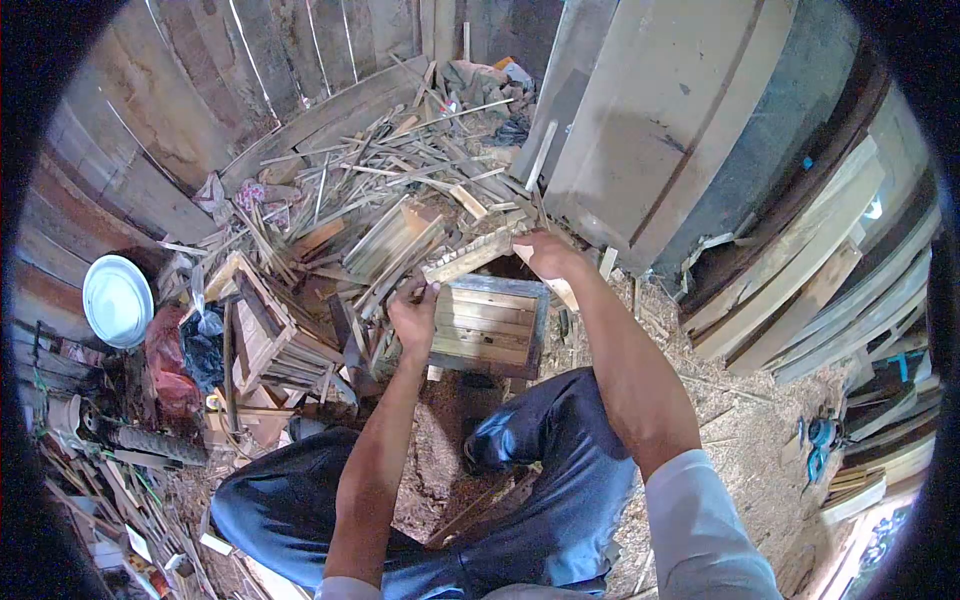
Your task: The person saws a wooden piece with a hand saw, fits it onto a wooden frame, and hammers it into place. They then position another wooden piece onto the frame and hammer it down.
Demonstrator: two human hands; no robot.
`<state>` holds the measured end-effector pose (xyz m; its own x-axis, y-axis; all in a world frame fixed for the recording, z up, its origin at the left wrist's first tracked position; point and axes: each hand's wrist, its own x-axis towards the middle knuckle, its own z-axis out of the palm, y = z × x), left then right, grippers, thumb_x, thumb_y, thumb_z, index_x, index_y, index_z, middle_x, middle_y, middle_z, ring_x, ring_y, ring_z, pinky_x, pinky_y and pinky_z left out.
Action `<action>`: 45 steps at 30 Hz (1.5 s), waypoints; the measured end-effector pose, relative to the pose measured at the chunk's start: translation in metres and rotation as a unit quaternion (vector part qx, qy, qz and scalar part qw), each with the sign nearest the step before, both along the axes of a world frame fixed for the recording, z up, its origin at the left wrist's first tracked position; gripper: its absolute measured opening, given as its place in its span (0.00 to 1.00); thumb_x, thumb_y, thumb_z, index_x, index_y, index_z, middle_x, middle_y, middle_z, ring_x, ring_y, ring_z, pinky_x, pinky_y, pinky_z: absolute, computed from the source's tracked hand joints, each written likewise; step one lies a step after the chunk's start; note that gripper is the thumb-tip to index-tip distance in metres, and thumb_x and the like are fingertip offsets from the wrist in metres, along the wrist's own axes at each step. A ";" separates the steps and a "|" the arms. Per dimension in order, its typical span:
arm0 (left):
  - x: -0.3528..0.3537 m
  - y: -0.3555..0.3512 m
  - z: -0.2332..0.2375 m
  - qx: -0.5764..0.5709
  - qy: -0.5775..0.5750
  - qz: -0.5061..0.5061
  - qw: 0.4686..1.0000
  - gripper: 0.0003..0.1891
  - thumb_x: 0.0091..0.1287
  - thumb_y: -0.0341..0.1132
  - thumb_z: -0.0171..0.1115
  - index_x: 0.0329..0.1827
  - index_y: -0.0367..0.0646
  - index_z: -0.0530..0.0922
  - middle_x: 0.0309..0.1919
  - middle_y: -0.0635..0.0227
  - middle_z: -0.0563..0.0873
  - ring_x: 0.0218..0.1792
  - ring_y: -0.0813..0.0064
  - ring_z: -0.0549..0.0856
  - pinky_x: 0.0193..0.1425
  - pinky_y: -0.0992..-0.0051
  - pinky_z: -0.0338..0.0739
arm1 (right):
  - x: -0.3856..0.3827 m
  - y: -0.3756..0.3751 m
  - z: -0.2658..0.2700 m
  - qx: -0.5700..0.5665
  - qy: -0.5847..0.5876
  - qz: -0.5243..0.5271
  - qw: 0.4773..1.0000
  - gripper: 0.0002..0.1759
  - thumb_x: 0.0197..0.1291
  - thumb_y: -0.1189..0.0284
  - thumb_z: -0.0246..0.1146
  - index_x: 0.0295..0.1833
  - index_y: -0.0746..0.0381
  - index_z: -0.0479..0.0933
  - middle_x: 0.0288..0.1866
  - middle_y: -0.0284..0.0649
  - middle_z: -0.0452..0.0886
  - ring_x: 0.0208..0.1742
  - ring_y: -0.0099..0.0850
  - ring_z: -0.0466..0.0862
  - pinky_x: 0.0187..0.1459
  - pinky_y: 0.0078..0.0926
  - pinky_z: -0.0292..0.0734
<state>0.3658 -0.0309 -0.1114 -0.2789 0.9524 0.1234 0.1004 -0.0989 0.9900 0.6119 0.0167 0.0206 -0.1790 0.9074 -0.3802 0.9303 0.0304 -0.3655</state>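
Between my two hands is a short pale wooden strip with a rough, notched upper edge. My left hand has its fingers closed at the strip's left end. At its right end, my right hand is closed on the wood, fingers partly hidden. Just below the strip lies a framed panel of light wooden slats with a dark grey border, in front of my bent legs.
Wooden frames stand at the left, near a white basin and a red bag. Behind is a heap of thin offcuts. Long planks lean at the right. Shavings cover the floor.
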 end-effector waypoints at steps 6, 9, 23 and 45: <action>0.001 0.001 -0.001 0.042 0.139 0.031 0.989 0.14 0.59 0.29 0.70 0.47 0.31 0.83 0.37 0.58 0.88 0.39 0.70 0.86 0.46 0.73 0.80 | 0.002 0.001 -0.007 0.004 0.005 -0.009 1.000 0.35 0.53 0.81 0.51 0.68 0.48 0.72 0.71 0.48 0.70 0.72 0.45 0.68 0.72 0.35 0.63; 0.001 -0.001 0.005 0.079 0.076 0.013 0.994 0.16 0.58 0.30 0.71 0.47 0.30 0.82 0.38 0.56 0.88 0.38 0.68 0.86 0.46 0.72 0.79 | 0.001 -0.001 -0.001 0.009 0.006 -0.030 0.999 0.34 0.54 0.80 0.50 0.68 0.49 0.72 0.69 0.48 0.71 0.71 0.44 0.69 0.71 0.36 0.64; 0.001 0.002 0.004 0.016 0.104 0.021 0.994 0.14 0.55 0.29 0.75 0.43 0.33 0.83 0.36 0.56 0.87 0.37 0.69 0.87 0.43 0.72 0.81 | -0.005 -0.004 0.018 -0.056 -0.028 -0.006 0.998 0.40 0.50 0.87 0.49 0.70 0.46 0.71 0.76 0.47 0.62 0.75 0.42 0.63 0.75 0.31 0.57; -0.006 -0.001 -0.005 -0.023 0.184 0.010 0.983 0.16 0.59 0.36 0.73 0.44 0.34 0.82 0.31 0.59 0.87 0.30 0.72 0.85 0.35 0.71 0.79 | 0.003 0.003 -0.003 -0.022 -0.007 0.008 1.000 0.38 0.51 0.83 0.51 0.71 0.45 0.69 0.73 0.50 0.65 0.71 0.46 0.68 0.70 0.32 0.66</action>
<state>0.3600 -0.0319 -0.1164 -0.2431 0.9540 0.1758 0.4544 -0.0481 0.8895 0.6153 0.0196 0.0173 -0.1871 0.8872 -0.4217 0.9348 0.0289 -0.3539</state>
